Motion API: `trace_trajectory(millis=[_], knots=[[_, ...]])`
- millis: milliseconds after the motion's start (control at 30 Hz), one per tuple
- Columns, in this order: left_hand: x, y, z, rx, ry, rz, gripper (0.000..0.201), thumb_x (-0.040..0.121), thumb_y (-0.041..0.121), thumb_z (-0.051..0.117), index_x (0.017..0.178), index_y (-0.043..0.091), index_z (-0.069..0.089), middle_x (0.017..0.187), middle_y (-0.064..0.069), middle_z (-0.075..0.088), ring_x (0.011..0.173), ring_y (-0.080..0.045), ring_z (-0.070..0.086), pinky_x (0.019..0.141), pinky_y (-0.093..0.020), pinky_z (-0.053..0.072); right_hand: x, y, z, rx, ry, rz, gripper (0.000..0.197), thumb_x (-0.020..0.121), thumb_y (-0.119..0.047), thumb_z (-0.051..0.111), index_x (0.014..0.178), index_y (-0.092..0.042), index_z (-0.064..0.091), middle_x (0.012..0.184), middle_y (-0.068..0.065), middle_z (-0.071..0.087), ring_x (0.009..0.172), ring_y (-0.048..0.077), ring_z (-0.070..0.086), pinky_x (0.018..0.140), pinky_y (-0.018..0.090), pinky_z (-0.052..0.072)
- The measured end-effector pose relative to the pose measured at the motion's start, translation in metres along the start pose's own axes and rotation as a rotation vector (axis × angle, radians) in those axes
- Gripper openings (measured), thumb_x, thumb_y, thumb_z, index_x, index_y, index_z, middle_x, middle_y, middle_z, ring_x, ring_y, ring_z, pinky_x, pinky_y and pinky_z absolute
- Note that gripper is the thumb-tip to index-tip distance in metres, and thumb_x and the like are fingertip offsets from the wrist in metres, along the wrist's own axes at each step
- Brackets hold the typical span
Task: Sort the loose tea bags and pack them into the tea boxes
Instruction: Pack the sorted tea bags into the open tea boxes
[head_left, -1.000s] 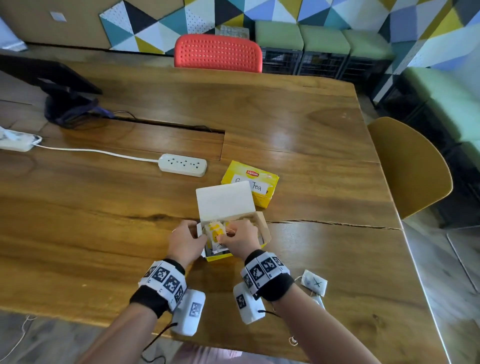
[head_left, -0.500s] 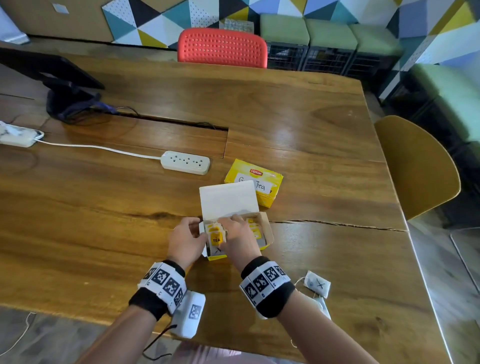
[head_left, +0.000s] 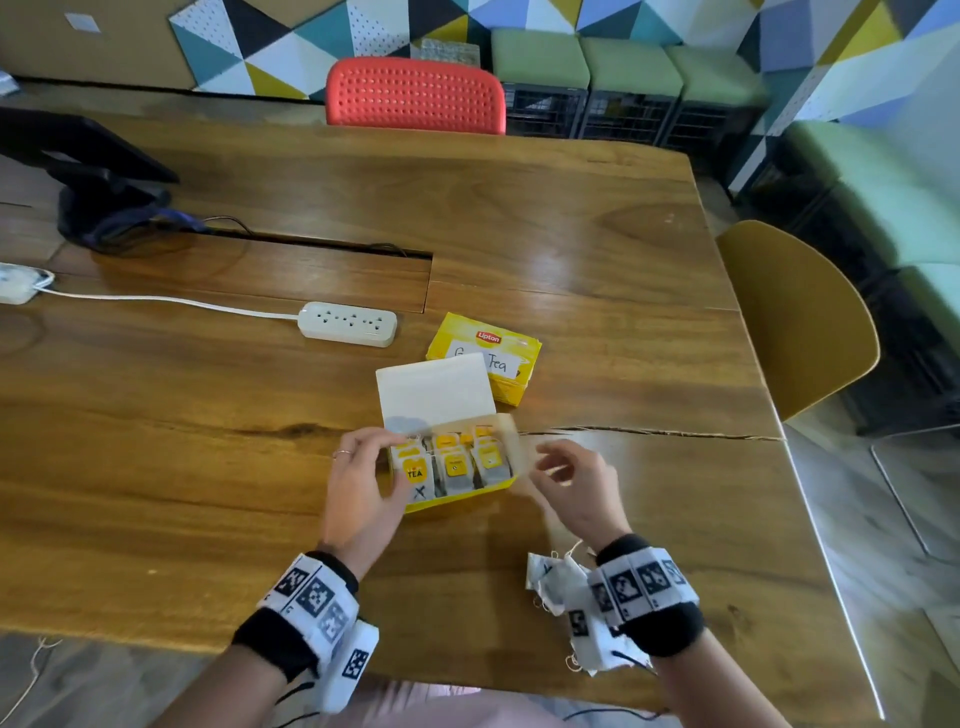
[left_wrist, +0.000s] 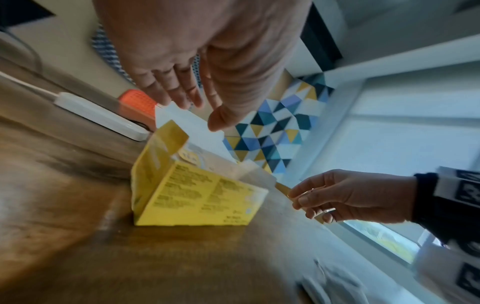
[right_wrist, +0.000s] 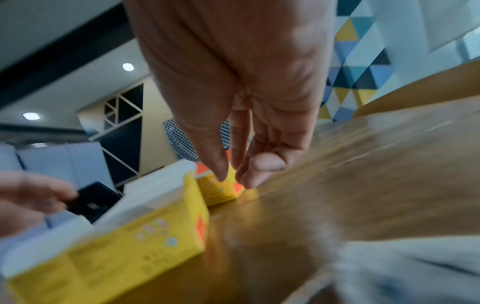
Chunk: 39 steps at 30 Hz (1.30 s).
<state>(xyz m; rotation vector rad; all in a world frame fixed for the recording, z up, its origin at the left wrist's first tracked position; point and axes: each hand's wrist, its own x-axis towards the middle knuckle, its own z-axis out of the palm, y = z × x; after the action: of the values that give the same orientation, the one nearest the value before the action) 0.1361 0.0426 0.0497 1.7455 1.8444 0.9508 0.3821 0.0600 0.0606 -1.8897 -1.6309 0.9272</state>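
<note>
Open tea box (head_left: 457, 467) near the table's (head_left: 156, 467) front edge, lid propped back for access to its rows of bags, left hand (head_left: 363, 488) loosely steadying its side, right hand (head_left: 571, 488) empty and slack-fingered beside it, loose tea bags (head_left: 561, 587) waiting by that wrist

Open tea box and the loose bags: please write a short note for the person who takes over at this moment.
Left hand: open, by the left end of the open tea box; contact unclear.
Right hand: empty, fingers loosely curled, just right of the box, no grip.
Open box: rows of tea bags stand inside, lid up.
Second box, labelled by hand, is closed behind it.
Left to do: a pile of loose tea bags lies by the right wrist on the table, still to sort and pack.
</note>
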Motion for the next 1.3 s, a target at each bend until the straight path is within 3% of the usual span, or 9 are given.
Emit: trace_trajectory(millis=[167,267,367,600,733,933,1033,1133,1300], knots=[[-0.03,0.016,0.017,0.092,-0.055,0.298,0.028,0.076,0.0,0.069,0.099,0.016,0.067,0.11,0.0,0.055,0.107,-0.015,0.054,0.09,-0.026,0.045,-0.032,0.059,-0.029,-0.158,-0.021,0.165,0.016,0.083,-0.011,0.07,0.098,-0.017,0.07,0.086,-0.006,0.067,0.069,0.001,0.059,0.064,0.008,0.045],[-0.046,0.022,0.035,0.097,-0.154,0.396,0.026,0.076,0.001,0.068,0.095,0.018,0.067,0.106,0.004,0.056,0.101,-0.012,0.055,0.088,-0.023,0.046,-0.055,0.073,-0.033,-0.181,-0.119,0.165,0.021,0.079,-0.013,0.072,0.082,-0.033,0.067,0.077,-0.016,0.062,0.068,-0.004,0.058,0.065,0.013,0.047],[-0.059,0.027,0.057,0.089,-0.337,0.463,0.024,0.077,0.003,0.065,0.094,0.02,0.067,0.105,0.007,0.055,0.096,-0.009,0.056,0.082,-0.029,0.052,-0.071,0.08,-0.022,-0.225,-0.186,0.145,0.019,0.071,-0.026,0.077,0.09,-0.029,0.074,0.084,-0.009,0.061,0.076,0.008,0.058,0.067,0.015,0.043],[-0.068,0.042,0.102,0.272,-0.833,0.577,0.056,0.079,0.035,0.07,0.132,0.025,0.053,0.135,0.005,0.047,0.124,-0.015,0.041,0.104,-0.033,0.038,-0.079,0.087,-0.01,-0.32,-0.212,0.048,0.028,0.07,-0.025,0.076,0.096,-0.019,0.069,0.097,-0.002,0.06,0.085,0.013,0.06,0.075,0.027,0.053],[-0.066,0.048,0.114,0.356,-0.811,0.609,0.048,0.085,0.037,0.065,0.13,0.026,0.056,0.133,0.006,0.051,0.122,-0.017,0.044,0.099,-0.034,0.038,-0.082,0.089,-0.009,-0.286,-0.202,0.03,0.026,0.069,-0.013,0.073,0.094,-0.021,0.07,0.091,-0.005,0.068,0.084,0.013,0.062,0.075,0.029,0.053],[-0.054,0.048,0.112,0.046,-0.709,0.366,0.022,0.089,0.032,0.064,0.104,0.018,0.072,0.1,0.003,0.067,0.09,-0.014,0.059,0.079,-0.028,0.046,-0.078,0.083,-0.011,-0.381,-0.241,0.085,0.026,0.074,-0.039,0.075,0.095,-0.028,0.066,0.09,-0.013,0.065,0.092,0.012,0.058,0.085,0.033,0.044],[-0.046,0.048,0.107,-0.086,-0.573,0.242,0.016,0.083,0.027,0.073,0.088,0.011,0.072,0.098,0.005,0.066,0.085,-0.007,0.061,0.073,-0.008,0.045,-0.079,0.079,-0.011,-0.434,-0.223,0.041,0.017,0.081,-0.042,0.07,0.092,-0.03,0.064,0.088,-0.015,0.055,0.096,0.013,0.05,0.083,0.033,0.035],[-0.039,0.054,0.101,-0.238,-0.493,0.105,0.014,0.076,0.014,0.078,0.071,0.014,0.064,0.099,0.005,0.068,0.085,-0.009,0.065,0.071,-0.009,0.05,-0.079,0.081,-0.011,-0.437,-0.186,0.042,0.018,0.087,-0.041,0.064,0.1,-0.029,0.063,0.097,-0.007,0.051,0.103,0.017,0.047,0.079,0.031,0.033],[-0.03,0.064,0.092,-0.395,-0.479,-0.08,0.025,0.076,0.01,0.076,0.066,0.018,0.055,0.087,0.007,0.069,0.067,0.0,0.062,0.06,-0.01,0.047,-0.075,0.075,-0.025,-0.042,-0.052,0.114,0.029,0.083,-0.041,0.071,0.085,-0.017,0.057,0.084,0.0,0.067,0.077,0.017,0.061,0.067,0.028,0.047]])
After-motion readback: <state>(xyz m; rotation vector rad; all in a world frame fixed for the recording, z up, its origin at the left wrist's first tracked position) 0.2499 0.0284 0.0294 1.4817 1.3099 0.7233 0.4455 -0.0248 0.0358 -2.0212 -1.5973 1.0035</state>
